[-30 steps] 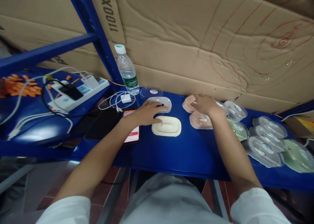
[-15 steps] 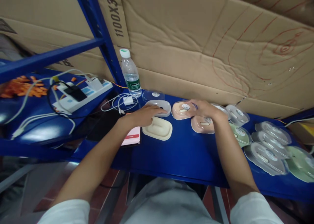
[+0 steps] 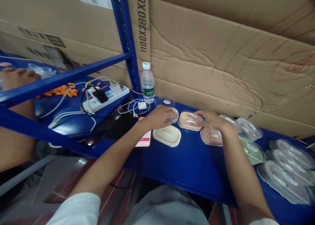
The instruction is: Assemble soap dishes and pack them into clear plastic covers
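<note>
My left hand (image 3: pixel 161 116) is over a white oval dish (image 3: pixel 175 115), its bent fingers covering much of the dish. Just below it on the blue table lies a cream oval lid-like piece (image 3: pixel 167 135) with a raised middle. My right hand (image 3: pixel 209 120) has its fingers closed at the right edge of a peach container (image 3: pixel 188 120) with a clear cover and round label. Partly under my right wrist is a second, pinkish container (image 3: pixel 211 136). Behind the white dish rests a clear plastic cover (image 3: pixel 159 102) with a label.
Several clear-covered containers, grey (image 3: pixel 283 179) and green (image 3: pixel 251 150), crowd the right side. A water bottle (image 3: pixel 148 83), white charger (image 3: pixel 142 105) and phone (image 3: pixel 144 141) are near my left arm. Beyond the blue frame (image 3: pixel 125 37) are a power strip (image 3: pixel 108 97), orange pieces (image 3: pixel 65 90) and another person's arm (image 3: pixel 17 120).
The camera view has turned left, bringing another person's arm into sight. My left hand now covers more of the white dish. My right hand stays at the peach container.
</note>
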Available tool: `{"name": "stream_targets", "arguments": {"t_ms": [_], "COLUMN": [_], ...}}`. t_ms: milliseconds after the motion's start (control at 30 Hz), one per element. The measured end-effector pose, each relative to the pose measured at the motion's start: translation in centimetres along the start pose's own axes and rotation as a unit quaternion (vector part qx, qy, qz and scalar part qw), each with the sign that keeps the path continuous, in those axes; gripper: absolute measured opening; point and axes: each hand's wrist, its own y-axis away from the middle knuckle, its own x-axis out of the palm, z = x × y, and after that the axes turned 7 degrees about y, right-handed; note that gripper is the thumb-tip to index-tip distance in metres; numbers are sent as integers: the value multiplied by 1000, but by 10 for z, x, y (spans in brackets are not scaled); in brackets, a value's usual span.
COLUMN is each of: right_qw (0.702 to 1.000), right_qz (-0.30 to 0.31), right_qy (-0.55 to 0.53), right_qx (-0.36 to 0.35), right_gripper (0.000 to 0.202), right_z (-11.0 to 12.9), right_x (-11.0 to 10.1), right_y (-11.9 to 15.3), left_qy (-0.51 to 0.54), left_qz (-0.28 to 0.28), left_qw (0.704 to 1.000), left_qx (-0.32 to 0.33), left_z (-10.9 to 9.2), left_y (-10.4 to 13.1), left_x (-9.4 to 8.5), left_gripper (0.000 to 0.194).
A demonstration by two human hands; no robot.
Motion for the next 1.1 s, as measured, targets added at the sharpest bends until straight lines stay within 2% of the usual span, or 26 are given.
{"name": "stream_targets", "arguments": {"t_ms": [67,133,300,400,500,567,633,700,867,1000,1100], "right_qw": [1000,1000,998,996,996,996,996,997,996,995,994], "right_qz": [5,-9,-54,-74,-24,11,17,6,8,2,-21], "right_qy": [-23,-24,12,20,18,26,37,38,13,-11,7], "right_qx": [-11,-12,-5,-37,-80,-81,-73,-72,-94,-102,-107], "right_gripper": [44,40,51,55,52,61,65,60,42,40,36], "right_z": [-4,-6,1,15,29,37,40,39,37,44,48], "right_x": [-1,-1,-2,-3,6,18,27,31,16,-1,-5], "right_y": [0,-2,-4,3,8,6,1,-2,7,17,16], "left_qy": [-16,-19,-22,-21,-20,-22,-25,-29,-31,-22,-18], "left_qz": [0,3,5,0,-1,0,1,1,-1,9,12], "left_qw": [1000,1000,1000,1000,1000,1000,1000,999,999,1000,999], "left_qx": [-2,-5,-10,-9,-3,3,9,13,12,21,26], "left_z": [2,5,7,6,4,3,2,2,2,2,4], "left_y": [0,0,0,-1,-2,-2,-2,-2,-2,-2,-3], "left_x": [1,2,3,3,4,3,3,3,4,7,9], "left_gripper": [30,29,28,30,29,27,26,26,26,26,27]}}
